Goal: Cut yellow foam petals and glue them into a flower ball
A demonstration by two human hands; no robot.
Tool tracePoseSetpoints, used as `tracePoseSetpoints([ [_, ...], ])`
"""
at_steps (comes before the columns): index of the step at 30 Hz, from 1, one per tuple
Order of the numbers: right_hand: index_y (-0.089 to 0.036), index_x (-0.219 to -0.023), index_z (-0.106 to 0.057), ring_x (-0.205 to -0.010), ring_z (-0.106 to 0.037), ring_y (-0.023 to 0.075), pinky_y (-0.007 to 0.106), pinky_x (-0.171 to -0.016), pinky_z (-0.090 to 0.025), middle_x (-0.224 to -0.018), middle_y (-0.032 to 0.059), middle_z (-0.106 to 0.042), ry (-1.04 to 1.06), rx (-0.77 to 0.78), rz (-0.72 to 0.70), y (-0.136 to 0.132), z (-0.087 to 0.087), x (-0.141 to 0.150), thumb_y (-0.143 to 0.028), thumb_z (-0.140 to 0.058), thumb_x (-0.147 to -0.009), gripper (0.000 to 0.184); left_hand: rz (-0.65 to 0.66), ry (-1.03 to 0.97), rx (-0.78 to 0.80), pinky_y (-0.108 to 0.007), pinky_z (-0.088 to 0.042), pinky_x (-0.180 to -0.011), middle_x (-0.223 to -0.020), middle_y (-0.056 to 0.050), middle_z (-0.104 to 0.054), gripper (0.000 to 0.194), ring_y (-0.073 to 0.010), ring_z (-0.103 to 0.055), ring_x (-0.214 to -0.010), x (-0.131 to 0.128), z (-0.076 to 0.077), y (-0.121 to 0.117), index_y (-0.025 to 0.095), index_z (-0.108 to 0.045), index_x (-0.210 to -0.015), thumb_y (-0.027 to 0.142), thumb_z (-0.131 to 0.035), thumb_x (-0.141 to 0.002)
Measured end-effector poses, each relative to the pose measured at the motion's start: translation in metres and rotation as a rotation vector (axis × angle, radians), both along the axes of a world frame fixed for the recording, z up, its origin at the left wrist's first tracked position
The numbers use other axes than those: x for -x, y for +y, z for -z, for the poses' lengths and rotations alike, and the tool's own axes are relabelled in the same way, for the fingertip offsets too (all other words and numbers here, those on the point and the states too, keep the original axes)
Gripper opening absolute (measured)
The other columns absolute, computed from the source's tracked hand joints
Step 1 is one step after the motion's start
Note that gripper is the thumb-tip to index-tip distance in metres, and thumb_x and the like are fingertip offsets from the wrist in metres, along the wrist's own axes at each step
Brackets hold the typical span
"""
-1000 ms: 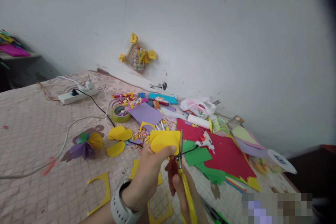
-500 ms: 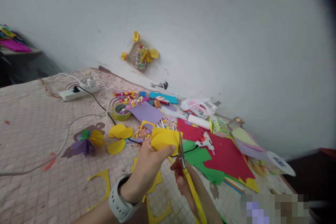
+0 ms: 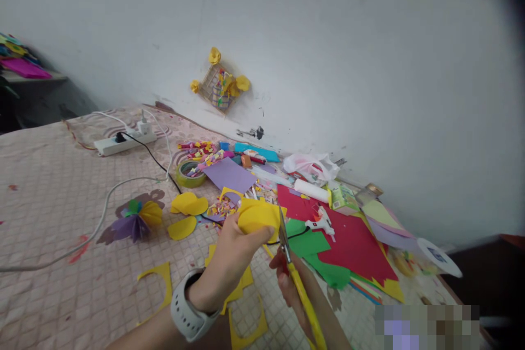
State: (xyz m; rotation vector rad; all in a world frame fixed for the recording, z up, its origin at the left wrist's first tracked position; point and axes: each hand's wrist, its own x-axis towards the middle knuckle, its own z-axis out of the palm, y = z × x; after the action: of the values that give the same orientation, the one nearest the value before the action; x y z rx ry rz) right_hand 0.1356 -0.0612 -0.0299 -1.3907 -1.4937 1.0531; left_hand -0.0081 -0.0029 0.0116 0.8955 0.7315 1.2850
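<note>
My left hand (image 3: 234, 254), with a pale watch at the wrist, pinches a folded piece of yellow paper (image 3: 258, 215), thumb on top. Yellow-handled scissors (image 3: 301, 287) are gripped in my right hand (image 3: 293, 284). Their blades stand upright at the right edge of the yellow paper. Below my left hand lie yellow paper scraps (image 3: 248, 324) with curved cut-outs. Left of the hands are rounded yellow pieces (image 3: 188, 204) and a paper flower (image 3: 138, 221) in purple, yellow and green.
A white glue gun (image 3: 322, 223) rests on red paper (image 3: 356, 243) beside green sheets (image 3: 305, 240). Behind are a tape roll (image 3: 191, 174), purple paper (image 3: 230, 176) and a plastic bag (image 3: 310, 167). A power strip (image 3: 125, 142) trails cables across the left of the table.
The scissors and my right hand have shifted slightly right and tilted, the blades now leaning up-left. My left hand keeps its hold on the yellow paper, and the view has moved slightly.
</note>
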Motion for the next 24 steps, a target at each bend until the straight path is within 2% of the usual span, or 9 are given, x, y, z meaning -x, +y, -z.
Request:
tracePoseSetpoints([
  [4,-0.021,-0.083,-0.054,-0.049,-0.032,0.0103,0.023,-0.046,-0.026,-0.058,-0.006,-0.037,-0.018,0.002,0.032,-0.002,-0.006,0.003,-0.064,-0.05,-0.081,0.043,-0.002,-0.002,-0.003,-0.019,-0.039,-0.052,-0.059,0.004,-0.055,0.006,-0.0091,-0.048,-0.053,0.0,0.001,0.001,0.016,-0.058,-0.066,0.012,-0.062,-0.067],
  [10,-0.021,-0.081,-0.051,-0.049,-0.03,0.0092,0.023,-0.046,-0.027,-0.06,-0.0065,-0.037,0.003,0.016,0.026,-0.002,-0.006,0.005,-0.064,-0.05,-0.081,0.043,0.001,-0.011,0.01,-0.019,-0.039,-0.052,-0.06,0.004,-0.056,0.006,-0.0088,-0.048,-0.054,-0.001,0.004,0.001,0.016,-0.059,-0.067,0.012,-0.063,-0.067],
  [18,-0.021,-0.081,-0.053,-0.05,-0.032,0.0094,0.023,-0.045,-0.027,-0.064,-0.0042,-0.043,-0.046,0.007,0.056,-0.004,-0.013,0.006,-0.064,-0.05,-0.081,0.044,-0.001,-0.019,0.013,-0.019,-0.039,-0.053,-0.061,0.004,-0.056,0.005,-0.0089,-0.048,-0.055,-0.002,0.004,0.002,0.015,-0.06,-0.067,0.013,-0.064,-0.067],
  [24,-0.021,-0.078,-0.054,-0.051,-0.036,0.0106,0.023,-0.048,-0.034,-0.064,-0.0043,-0.044,-0.051,-0.026,0.095,-0.006,-0.013,0.009,-0.062,-0.05,-0.082,0.042,0.002,-0.036,0.006,-0.019,-0.04,-0.053,-0.061,0.004,-0.056,0.005,-0.0089,-0.048,-0.056,-0.001,0.003,0.002,0.015,-0.059,-0.066,0.013,-0.063,-0.067],
])
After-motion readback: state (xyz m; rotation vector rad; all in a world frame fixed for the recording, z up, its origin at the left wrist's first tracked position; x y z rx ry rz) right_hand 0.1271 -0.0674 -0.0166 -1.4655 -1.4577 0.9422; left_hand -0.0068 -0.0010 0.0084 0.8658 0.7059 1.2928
